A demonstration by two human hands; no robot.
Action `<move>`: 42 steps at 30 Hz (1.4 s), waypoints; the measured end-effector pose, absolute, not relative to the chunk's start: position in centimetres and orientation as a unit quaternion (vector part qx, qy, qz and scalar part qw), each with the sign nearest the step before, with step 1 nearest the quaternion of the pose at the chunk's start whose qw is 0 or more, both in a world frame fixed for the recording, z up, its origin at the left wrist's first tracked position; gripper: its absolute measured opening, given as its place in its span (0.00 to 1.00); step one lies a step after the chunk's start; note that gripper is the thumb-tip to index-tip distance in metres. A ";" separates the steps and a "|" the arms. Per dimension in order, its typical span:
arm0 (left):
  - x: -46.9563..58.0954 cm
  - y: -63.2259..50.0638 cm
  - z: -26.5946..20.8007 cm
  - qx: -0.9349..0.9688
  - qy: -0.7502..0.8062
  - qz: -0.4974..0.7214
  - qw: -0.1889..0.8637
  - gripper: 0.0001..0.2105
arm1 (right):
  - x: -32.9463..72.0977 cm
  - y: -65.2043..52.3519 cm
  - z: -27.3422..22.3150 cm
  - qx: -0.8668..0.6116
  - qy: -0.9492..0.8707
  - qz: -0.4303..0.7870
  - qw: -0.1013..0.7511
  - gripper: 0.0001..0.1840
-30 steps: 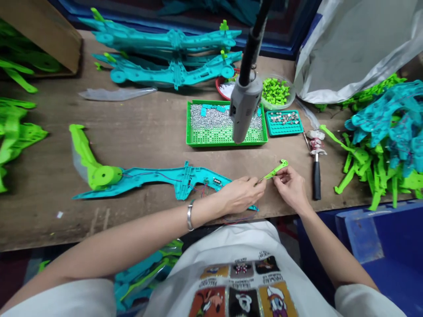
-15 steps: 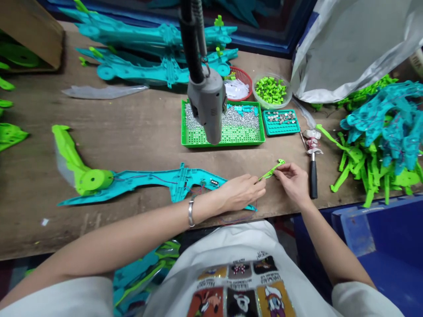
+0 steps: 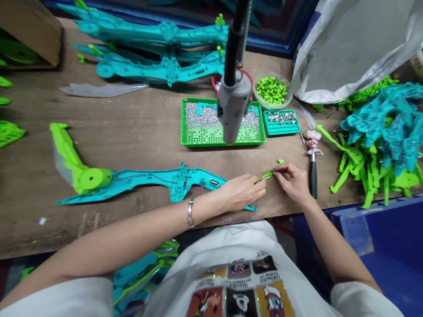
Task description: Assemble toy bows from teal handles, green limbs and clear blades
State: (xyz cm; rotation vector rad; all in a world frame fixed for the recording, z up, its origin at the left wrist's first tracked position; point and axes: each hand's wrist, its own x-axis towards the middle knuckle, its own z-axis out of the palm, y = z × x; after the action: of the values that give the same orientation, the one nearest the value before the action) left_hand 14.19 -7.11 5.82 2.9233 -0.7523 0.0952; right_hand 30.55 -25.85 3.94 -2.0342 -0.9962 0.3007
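A slim light-green plastic piece (image 3: 269, 174) is held between my two hands, just above the bench near its front edge. My left hand (image 3: 243, 192) closes on its lower end and covers the right part of a long turquoise plastic shell (image 3: 145, 176). At the piece's upper end, my right hand (image 3: 292, 180) pinches with thumb and fingertips. The shell lies flat, with thin wires and small metal parts showing. A light-green arm with a round hub (image 3: 94, 179) sits at its left end.
A grey hanging power screwdriver (image 3: 232, 108) dangles over a green tray (image 3: 223, 143) of screws. Beside it are a turquoise tray (image 3: 281, 128) of small metal pieces and a bowl (image 3: 271, 91) of green parts. A black-handled tool (image 3: 313, 178) lies right of my hand, before piled parts (image 3: 385, 127).
The hanging screwdriver has swung to the right over the screw tray. The green piece has turned slightly between my fingers, while both hands stay nearly in place.
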 end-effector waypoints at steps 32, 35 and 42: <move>13.9 -7.2 7.0 0.972 -0.231 0.016 0.046 0.06 | 31.0 -26.1 2.7 -0.798 -0.474 0.018 0.371 0.09; 13.9 -7.3 6.9 0.971 -0.231 0.020 0.051 0.05 | 30.7 -25.9 2.7 -0.804 -0.429 0.055 0.409 0.11; 13.9 -7.3 6.8 0.972 -0.230 0.034 0.047 0.04 | 30.7 -25.6 3.2 -0.813 -0.380 0.094 0.430 0.11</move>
State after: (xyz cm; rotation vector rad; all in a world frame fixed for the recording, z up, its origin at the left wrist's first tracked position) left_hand 13.90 -7.27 6.84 2.9638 -0.7009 0.1028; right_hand 30.66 -25.64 3.21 -2.0299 -0.9492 0.2353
